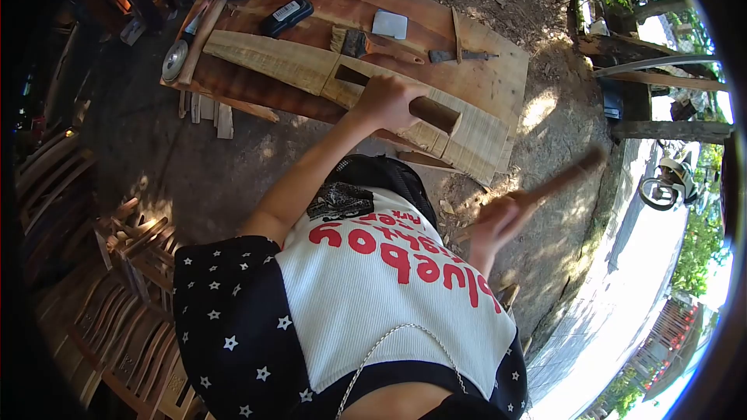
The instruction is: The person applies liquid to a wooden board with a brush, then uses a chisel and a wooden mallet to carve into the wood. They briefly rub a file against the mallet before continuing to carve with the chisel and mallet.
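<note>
Two hands are closed: my left hand (pixel 387 103) over what looks like a dark wooden block (pixel 440 116), my right hand (pixel 498 223) around a blurred wooden stick (pixel 572 174). The block lies on a pale plank (pixel 272 60) along the slab tabletop's (pixel 502 54) near edge. Misdirected, the stick could strike my left knuckles; uneven pressure could tip the plank.

Pale plank (pixel 341 90): matt wood; shirt (pixel 354 288): ribbed cloth.

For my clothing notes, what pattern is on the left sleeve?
The left sleeve is black with white stars, best seen in the head view.
</note>
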`<state>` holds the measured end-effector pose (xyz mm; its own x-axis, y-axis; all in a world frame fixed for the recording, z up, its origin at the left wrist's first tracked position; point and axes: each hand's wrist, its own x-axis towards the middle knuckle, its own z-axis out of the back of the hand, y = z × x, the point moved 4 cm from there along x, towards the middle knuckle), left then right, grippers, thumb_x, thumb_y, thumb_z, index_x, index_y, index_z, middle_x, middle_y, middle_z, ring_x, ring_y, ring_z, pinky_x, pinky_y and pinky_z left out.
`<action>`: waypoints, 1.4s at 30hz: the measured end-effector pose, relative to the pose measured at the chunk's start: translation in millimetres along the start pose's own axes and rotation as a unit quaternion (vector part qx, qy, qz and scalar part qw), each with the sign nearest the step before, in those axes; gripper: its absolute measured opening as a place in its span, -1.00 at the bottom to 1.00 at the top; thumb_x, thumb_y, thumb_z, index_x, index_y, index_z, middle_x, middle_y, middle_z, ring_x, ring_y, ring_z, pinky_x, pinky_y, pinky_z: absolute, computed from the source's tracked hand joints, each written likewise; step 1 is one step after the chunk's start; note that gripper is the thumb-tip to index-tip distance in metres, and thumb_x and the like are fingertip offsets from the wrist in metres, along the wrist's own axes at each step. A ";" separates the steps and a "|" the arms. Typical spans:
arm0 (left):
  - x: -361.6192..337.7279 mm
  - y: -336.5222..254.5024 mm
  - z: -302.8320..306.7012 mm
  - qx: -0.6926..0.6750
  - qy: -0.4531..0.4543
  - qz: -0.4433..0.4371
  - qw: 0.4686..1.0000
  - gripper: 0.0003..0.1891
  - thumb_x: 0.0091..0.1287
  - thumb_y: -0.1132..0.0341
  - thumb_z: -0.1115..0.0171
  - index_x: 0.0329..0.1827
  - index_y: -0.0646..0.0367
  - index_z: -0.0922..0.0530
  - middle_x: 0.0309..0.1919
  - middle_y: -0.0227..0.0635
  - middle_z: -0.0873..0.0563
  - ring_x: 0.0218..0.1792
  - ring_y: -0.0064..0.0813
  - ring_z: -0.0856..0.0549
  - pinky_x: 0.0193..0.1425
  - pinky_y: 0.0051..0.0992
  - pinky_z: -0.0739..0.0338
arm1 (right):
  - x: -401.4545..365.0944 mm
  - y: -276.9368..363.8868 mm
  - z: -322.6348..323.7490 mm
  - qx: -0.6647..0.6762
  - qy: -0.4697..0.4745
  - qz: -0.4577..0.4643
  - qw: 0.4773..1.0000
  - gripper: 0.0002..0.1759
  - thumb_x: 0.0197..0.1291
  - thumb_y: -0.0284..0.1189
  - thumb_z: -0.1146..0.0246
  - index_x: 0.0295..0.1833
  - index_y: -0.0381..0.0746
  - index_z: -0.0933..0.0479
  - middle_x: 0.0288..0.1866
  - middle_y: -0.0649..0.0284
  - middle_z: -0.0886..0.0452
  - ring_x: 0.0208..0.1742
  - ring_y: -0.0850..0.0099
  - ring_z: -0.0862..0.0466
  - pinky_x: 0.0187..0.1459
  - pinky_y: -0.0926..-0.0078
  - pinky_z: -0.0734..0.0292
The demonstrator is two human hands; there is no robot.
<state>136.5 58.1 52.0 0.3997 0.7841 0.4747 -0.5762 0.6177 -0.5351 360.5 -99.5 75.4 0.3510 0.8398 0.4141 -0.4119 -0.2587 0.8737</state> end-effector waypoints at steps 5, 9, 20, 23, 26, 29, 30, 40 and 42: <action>-3.7 32.4 14.4 0.030 0.040 0.036 0.998 -0.76 -0.21 0.27 -0.38 -0.42 0.05 -0.61 -0.47 -0.32 -0.68 -0.36 -0.23 -0.69 -0.27 -0.28 -0.57 | -2.2 3.0 -37.0 -0.117 0.189 -0.073 0.972 -0.70 0.30 -0.30 -0.13 -0.16 -0.34 -0.31 -0.69 0.15 -0.41 -0.66 0.46 -0.51 -0.63 0.48 -0.29; -4.5 42.0 31.8 0.007 0.011 0.038 0.999 -0.79 -0.20 0.29 -0.37 -0.46 0.06 -0.58 -0.54 -0.31 -0.66 -0.42 -0.21 -0.68 -0.33 -0.28 -0.55 | 7.1 8.0 -42.1 0.140 0.016 -0.092 0.986 -0.77 0.36 -0.31 -0.07 -0.15 -0.27 -0.31 -0.61 0.45 -0.27 -0.67 0.62 -0.21 -0.60 0.62 -0.16; -10.6 82.6 77.3 -0.005 -0.055 0.052 0.997 -0.83 -0.18 0.30 -0.38 -0.53 0.05 -0.56 -0.60 -0.30 -0.62 -0.49 -0.20 -0.65 -0.41 -0.30 -0.50 | 11.2 17.3 -120.5 -0.011 0.171 -0.082 0.982 -0.71 0.32 -0.30 -0.10 -0.17 -0.35 -0.32 -0.61 0.18 -0.43 -0.66 0.36 -0.47 -0.62 0.27 -0.32; -14.5 93.6 85.4 0.027 -0.022 0.064 0.997 -0.83 -0.15 0.23 -0.37 -0.51 0.00 -0.58 -0.58 -0.30 -0.65 -0.45 -0.19 -0.68 -0.33 -0.25 -0.55 | -2.5 16.7 -147.6 -0.134 0.241 0.006 0.961 -0.69 0.31 -0.28 -0.11 -0.17 -0.36 -0.33 -0.65 0.18 -0.42 -0.65 0.38 -0.48 -0.59 0.30 -0.34; -22.9 108.6 96.0 0.049 -0.034 0.077 0.995 -0.82 -0.17 0.24 -0.39 -0.50 0.01 -0.58 -0.58 -0.31 -0.65 -0.44 -0.19 -0.68 -0.33 -0.26 -0.55 | -10.5 23.3 -131.7 0.038 0.114 -0.080 0.989 -0.65 0.29 -0.27 -0.10 -0.08 -0.38 -0.33 -0.63 0.19 -0.44 -0.60 0.43 -0.48 -0.55 0.40 -0.37; -24.2 121.0 111.6 0.046 -0.052 0.088 0.994 -0.80 -0.18 0.23 -0.40 -0.50 0.01 -0.58 -0.58 -0.29 -0.65 -0.44 -0.19 -0.68 -0.34 -0.26 -0.55 | -6.4 18.3 -156.3 -0.049 0.148 -0.083 0.984 -0.67 0.28 -0.31 -0.12 -0.13 -0.38 -0.29 -0.63 0.02 -0.43 -0.61 0.12 -0.54 -0.56 0.30 -0.34; -24.4 124.3 118.3 0.038 -0.064 0.089 0.993 -0.80 -0.19 0.23 -0.41 -0.50 0.01 -0.59 -0.58 -0.28 -0.65 -0.43 -0.19 -0.68 -0.34 -0.26 -0.55 | 4.9 40.9 -177.0 -0.158 0.270 -0.061 0.948 -0.70 0.28 -0.33 -0.14 -0.19 -0.36 -0.27 -0.61 -0.09 -0.42 -0.54 -0.04 -0.56 -0.54 0.23 -0.31; -40.5 174.8 156.2 0.121 -0.104 0.126 0.979 -0.73 -0.17 0.15 -0.43 -0.38 0.01 -0.66 -0.55 -0.21 -0.67 -0.41 -0.15 -0.69 -0.31 -0.25 -0.57 | 9.8 33.9 -229.3 -0.199 0.327 0.039 0.923 -0.71 0.32 -0.30 -0.11 -0.24 -0.33 -0.29 -0.64 -0.05 -0.51 -0.56 0.00 -0.61 -0.58 0.21 -0.37; -42.2 182.0 163.9 0.115 -0.106 0.127 0.980 -0.74 -0.15 0.15 -0.43 -0.39 0.01 -0.66 -0.55 -0.20 -0.67 -0.42 -0.14 -0.68 -0.31 -0.25 -0.56 | 13.3 40.2 -226.9 -0.158 0.296 0.022 0.942 -0.71 0.33 -0.30 -0.10 -0.22 -0.34 -0.30 -0.65 -0.01 -0.50 -0.57 0.06 -0.61 -0.59 0.24 -0.37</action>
<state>-102.1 127.6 49.1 0.0801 0.8658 0.4939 -0.7926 0.3558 -0.4952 157.9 9.6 58.1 -0.1643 0.9748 0.1509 -0.6773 -0.2227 0.7012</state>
